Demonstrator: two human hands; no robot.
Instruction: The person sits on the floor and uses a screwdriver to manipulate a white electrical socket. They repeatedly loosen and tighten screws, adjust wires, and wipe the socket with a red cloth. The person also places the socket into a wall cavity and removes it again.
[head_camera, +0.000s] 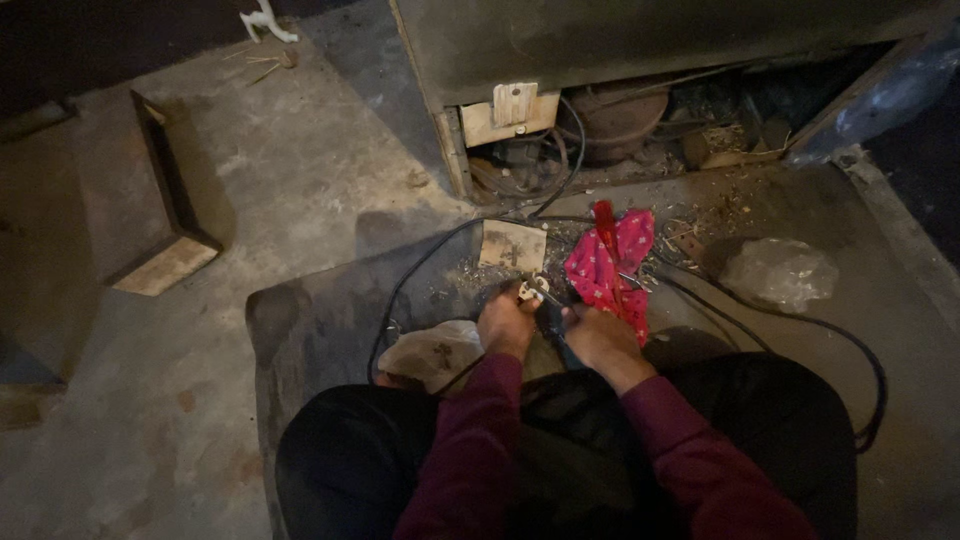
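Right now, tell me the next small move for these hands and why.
Probably steady the small metal tool at the left hand while the right hand feeds the black cable: both hands meet there, and the light is dim.

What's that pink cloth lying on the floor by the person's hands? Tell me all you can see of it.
The pink cloth looks like soft fabric, bright pink with small pale spots. It lies crumpled on the dusty floor, just beyond the right hand, which appears to touch its near edge. A red stick-like tool lies along its top. A black cable runs close beside it, and wood shavings are scattered around.
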